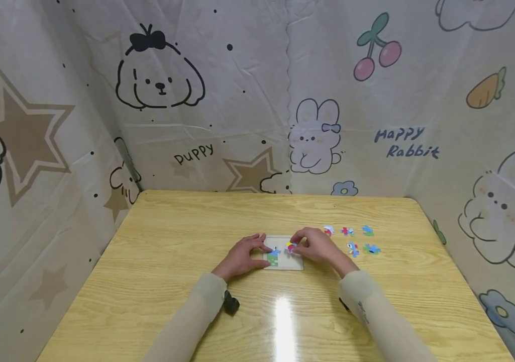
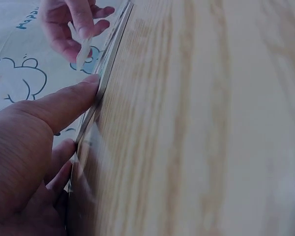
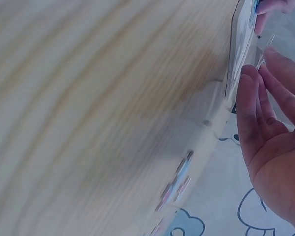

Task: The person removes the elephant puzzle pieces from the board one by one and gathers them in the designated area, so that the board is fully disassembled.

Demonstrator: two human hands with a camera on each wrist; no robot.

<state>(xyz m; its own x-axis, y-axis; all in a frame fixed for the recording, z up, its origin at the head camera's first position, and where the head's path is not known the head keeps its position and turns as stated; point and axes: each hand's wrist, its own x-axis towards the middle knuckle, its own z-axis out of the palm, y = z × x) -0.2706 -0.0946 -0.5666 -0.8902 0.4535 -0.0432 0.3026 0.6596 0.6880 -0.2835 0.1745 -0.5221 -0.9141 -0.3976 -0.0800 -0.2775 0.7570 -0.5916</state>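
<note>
A small white puzzle board (image 1: 294, 263) lies flat at the middle of the wooden table (image 1: 171, 236). Blue and green pieces (image 1: 274, 255) sit in its left part. My left hand (image 1: 257, 247) rests on the board's left edge with its fingers fairly straight; in the left wrist view a fingertip (image 2: 91, 84) presses against the board's rim (image 2: 113, 51). My right hand (image 1: 297, 245) pinches a yellow and pink puzzle piece (image 1: 291, 246) just over the board's upper middle. The right wrist view shows that hand (image 3: 268, 123) beside the board's edge (image 3: 240, 46).
Several loose puzzle pieces (image 1: 352, 248) lie on the table right of the board, in two short rows. Curtain walls with cartoon prints (image 1: 311, 136) close off the table at the back and both sides. A light glare (image 1: 283, 314) shines on the near tabletop.
</note>
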